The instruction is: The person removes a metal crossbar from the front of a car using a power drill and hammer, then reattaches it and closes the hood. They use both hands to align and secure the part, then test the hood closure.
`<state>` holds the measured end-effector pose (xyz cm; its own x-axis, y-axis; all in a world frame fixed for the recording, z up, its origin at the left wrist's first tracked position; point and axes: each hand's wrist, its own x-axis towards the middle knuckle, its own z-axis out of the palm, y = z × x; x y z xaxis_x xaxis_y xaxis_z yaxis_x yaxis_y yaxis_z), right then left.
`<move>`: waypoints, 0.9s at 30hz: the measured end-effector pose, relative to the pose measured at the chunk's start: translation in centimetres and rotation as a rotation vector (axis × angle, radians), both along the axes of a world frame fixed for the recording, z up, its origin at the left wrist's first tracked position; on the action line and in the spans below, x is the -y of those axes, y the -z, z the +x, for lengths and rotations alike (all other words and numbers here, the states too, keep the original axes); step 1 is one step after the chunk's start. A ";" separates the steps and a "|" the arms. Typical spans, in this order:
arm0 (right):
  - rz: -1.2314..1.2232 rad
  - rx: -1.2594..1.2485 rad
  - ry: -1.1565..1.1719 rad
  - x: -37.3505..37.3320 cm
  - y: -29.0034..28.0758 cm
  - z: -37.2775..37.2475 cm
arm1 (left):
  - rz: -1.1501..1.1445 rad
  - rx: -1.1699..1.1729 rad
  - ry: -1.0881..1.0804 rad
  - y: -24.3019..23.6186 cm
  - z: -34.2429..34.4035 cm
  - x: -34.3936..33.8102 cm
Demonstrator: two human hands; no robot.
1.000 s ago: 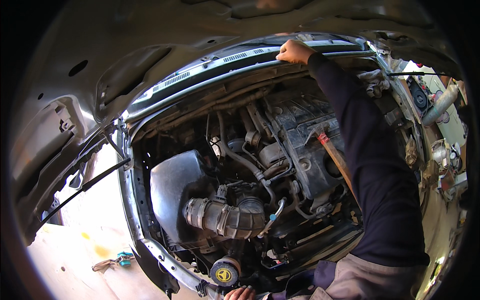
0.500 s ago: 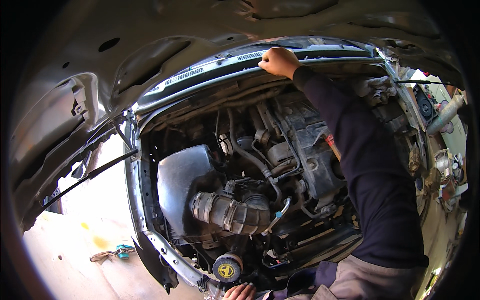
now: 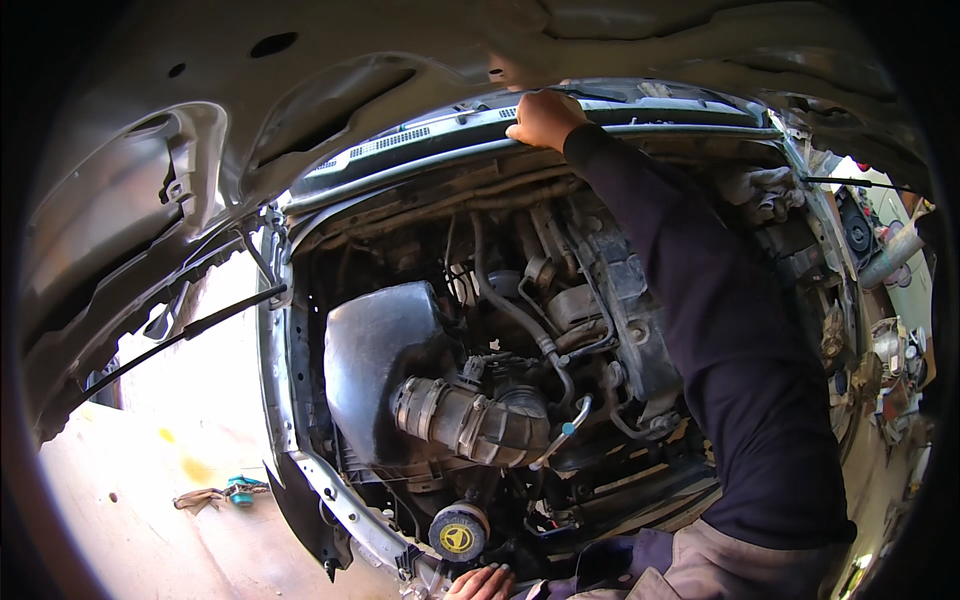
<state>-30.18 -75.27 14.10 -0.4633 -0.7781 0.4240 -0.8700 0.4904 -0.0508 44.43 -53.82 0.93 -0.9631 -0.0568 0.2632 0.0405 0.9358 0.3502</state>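
My right hand (image 3: 540,122) is at the upper middle, fingers closed at the cowl panel (image 3: 650,112) along the base of the windshield; whether they hold anything is hidden. My sleeved right arm crosses the dark engine cover (image 3: 632,290). At the bottom, my left hand (image 3: 484,580) has its fingers curled on the front edge of the engine bay, just below a round black cap (image 3: 457,538) with a yellow symbol. The black air box (image 3: 370,350) and its ribbed intake hose (image 3: 468,425) sit left of the arm.
The raised hood (image 3: 330,60) arches overhead, with struts (image 3: 170,340) at both sides. A grey cloth (image 3: 760,190) lies in the back right corner. A teal item (image 3: 240,490) lies on a pale surface at lower left. Assorted parts (image 3: 890,360) pile up at right.
My right hand has moved leftward along the cowl. The view has shifted, so the engine bay sits further right. My arm now covers the red-topped wooden handle seen earlier.
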 end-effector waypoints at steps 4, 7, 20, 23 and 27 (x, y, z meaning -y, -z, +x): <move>0.083 0.135 -0.096 0.7 -1.0 -0.9 | 0.000 -0.003 -0.022 -0.4 -0.2 -0.1; 0.179 0.202 -0.147 0.7 -1.2 -2.2 | 0.013 -0.004 -0.043 -0.5 -0.3 -0.3; -0.036 0.425 -0.190 -0.3 0.6 -4.2 | 0.010 -0.024 -0.039 -0.1 -0.3 -0.3; 0.021 0.383 -0.148 -0.5 -0.5 -2.8 | -0.001 -0.014 -0.026 -0.1 -0.2 -0.2; 0.097 0.251 -0.075 0.4 -1.2 -1.2 | 0.010 -0.014 -0.050 -0.3 -0.3 -0.4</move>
